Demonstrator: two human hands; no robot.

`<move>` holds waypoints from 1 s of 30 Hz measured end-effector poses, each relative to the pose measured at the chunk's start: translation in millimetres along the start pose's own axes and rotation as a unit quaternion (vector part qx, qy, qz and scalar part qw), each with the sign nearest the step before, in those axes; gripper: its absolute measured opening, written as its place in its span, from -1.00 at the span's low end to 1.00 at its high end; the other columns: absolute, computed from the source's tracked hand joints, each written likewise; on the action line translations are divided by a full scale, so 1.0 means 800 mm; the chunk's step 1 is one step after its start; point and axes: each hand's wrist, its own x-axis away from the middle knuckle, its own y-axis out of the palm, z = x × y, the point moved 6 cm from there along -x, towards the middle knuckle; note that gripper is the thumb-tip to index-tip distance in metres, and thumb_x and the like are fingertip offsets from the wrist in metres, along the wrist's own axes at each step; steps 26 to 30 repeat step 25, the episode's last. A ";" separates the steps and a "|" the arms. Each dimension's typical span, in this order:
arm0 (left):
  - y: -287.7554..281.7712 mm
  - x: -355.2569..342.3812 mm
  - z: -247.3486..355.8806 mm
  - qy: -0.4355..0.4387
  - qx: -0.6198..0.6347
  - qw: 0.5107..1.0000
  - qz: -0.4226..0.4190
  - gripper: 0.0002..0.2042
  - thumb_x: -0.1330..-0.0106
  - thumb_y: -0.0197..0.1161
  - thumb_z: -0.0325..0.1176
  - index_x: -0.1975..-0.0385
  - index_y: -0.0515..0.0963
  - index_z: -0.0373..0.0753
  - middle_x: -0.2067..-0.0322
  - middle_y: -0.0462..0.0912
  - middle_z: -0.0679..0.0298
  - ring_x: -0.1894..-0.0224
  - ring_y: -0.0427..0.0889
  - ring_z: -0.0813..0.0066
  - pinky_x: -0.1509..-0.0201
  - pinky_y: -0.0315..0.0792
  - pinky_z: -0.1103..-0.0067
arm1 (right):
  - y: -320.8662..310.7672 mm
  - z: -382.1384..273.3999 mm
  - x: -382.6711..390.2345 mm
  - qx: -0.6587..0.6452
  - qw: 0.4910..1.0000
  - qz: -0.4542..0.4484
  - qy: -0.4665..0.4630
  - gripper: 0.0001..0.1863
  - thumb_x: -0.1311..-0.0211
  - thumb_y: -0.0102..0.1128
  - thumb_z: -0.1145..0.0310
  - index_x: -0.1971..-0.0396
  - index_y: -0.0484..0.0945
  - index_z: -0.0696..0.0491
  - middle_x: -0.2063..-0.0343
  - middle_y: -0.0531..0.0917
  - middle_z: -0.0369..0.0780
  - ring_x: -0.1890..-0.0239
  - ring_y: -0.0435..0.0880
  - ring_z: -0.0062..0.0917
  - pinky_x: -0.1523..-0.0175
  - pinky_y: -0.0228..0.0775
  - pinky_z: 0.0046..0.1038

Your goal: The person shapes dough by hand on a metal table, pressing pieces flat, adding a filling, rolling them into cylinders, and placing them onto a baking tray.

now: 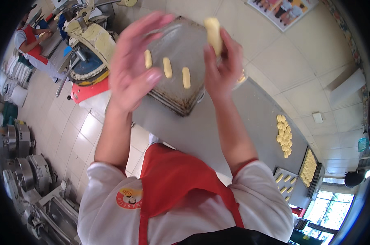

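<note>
A worn metal baking tray (185, 41) lies on the grey worktable (238, 118) in front of me. Three pale yellow dough sticks (167, 67) lie in a row on it. My right hand (221, 69) is over the tray's right side and grips one more dough stick (213, 32) upright between its fingers. My left hand (131, 61) hovers over the tray's left edge, blurred, with its fingers spread and nothing in it. It is close to the leftmost stick (148, 59).
A heap of dough pieces (284, 134) and two more filled trays (308, 166) (285, 181) lie farther right on the table. A dough machine (89, 41) stands at the upper left. A person in a red apron (29, 41) works beyond it. Metal pots (17, 139) stand on the tiled floor at left.
</note>
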 end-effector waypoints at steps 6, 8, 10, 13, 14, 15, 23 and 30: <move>-0.138 0.114 -0.092 -0.214 -0.023 0.973 0.087 -0.14 -0.20 0.42 0.09 -0.43 0.40 -0.34 -0.42 0.44 0.02 -0.49 0.38 0.12 -0.50 0.23 0.26 | 0.207 0.250 0.042 0.208 0.922 -0.208 0.251 -0.42 -0.24 0.50 0.36 -0.27 0.61 0.08 -0.05 0.67 -0.10 0.05 0.70 -0.29 -0.06 0.59 -0.27; -0.177 0.167 -0.100 -0.265 -0.031 0.959 0.098 -0.17 -0.22 0.40 0.10 -0.42 0.42 -0.33 -0.41 0.45 0.04 -0.48 0.38 0.14 -0.49 0.23 0.27 | 0.234 0.293 0.075 0.241 0.872 -0.283 0.318 -0.40 -0.23 0.50 0.30 -0.27 0.59 0.10 -0.13 0.66 -0.05 0.00 0.74 -0.26 -0.11 0.61 -0.25; -0.201 0.195 -0.110 -0.302 -0.023 0.945 0.122 -0.19 -0.24 0.38 0.11 -0.40 0.44 -0.32 -0.39 0.46 0.04 -0.47 0.38 0.16 -0.48 0.23 0.27 | 0.235 0.288 0.087 0.168 0.889 -0.239 0.352 -0.40 -0.24 0.49 0.27 -0.27 0.58 0.10 -0.18 0.66 -0.03 -0.03 0.75 -0.26 -0.14 0.62 -0.25; -0.206 0.205 -0.130 -0.327 0.020 0.937 0.121 -0.21 -0.25 0.36 0.12 -0.38 0.47 -0.31 -0.37 0.47 0.04 -0.46 0.38 0.17 -0.46 0.24 0.28 | 0.256 0.304 0.079 0.153 0.872 -0.255 0.388 -0.39 -0.23 0.49 0.27 -0.27 0.57 0.10 -0.19 0.67 -0.03 -0.04 0.76 -0.27 -0.12 0.63 -0.23; -0.197 0.194 -0.137 -0.321 0.029 0.941 0.100 -0.22 -0.25 0.36 0.12 -0.37 0.47 -0.32 -0.37 0.48 0.04 -0.45 0.38 0.17 -0.45 0.25 0.28 | 0.262 0.305 0.075 0.151 0.870 -0.262 0.389 -0.39 -0.23 0.49 0.28 -0.27 0.56 0.10 -0.17 0.68 -0.04 -0.03 0.76 -0.26 -0.11 0.63 -0.23; -0.185 0.183 -0.145 -0.315 0.040 0.945 0.076 -0.22 -0.26 0.36 0.11 -0.36 0.47 -0.33 -0.36 0.48 0.04 -0.44 0.38 0.17 -0.44 0.25 0.28 | 0.262 0.306 0.072 0.149 0.868 -0.266 0.391 -0.39 -0.23 0.49 0.28 -0.27 0.56 0.10 -0.15 0.69 -0.05 -0.02 0.77 -0.26 -0.10 0.63 -0.23; -0.020 0.149 -0.166 -0.305 0.266 0.905 -0.129 -0.19 -0.20 0.42 0.10 -0.28 0.54 -0.47 -0.28 0.53 -0.12 -0.41 0.42 0.04 -0.50 0.23 0.20 | -0.069 0.266 0.090 0.398 0.864 -0.142 0.274 -0.41 -0.25 0.49 0.24 -0.27 0.58 0.04 -0.23 0.64 -0.07 -0.20 0.69 -0.23 -0.23 0.60 -0.21; 0.039 0.161 -0.166 -0.315 0.354 0.861 -0.185 -0.22 -0.25 0.40 0.11 -0.30 0.55 -0.43 -0.31 0.53 -0.13 -0.45 0.40 0.02 -0.59 0.13 0.14 | -0.248 0.277 0.182 0.523 0.786 -0.122 0.306 -0.40 -0.28 0.50 0.17 -0.30 0.58 -0.06 -0.27 0.61 -0.08 -0.24 0.66 -0.27 -0.22 0.63 -0.21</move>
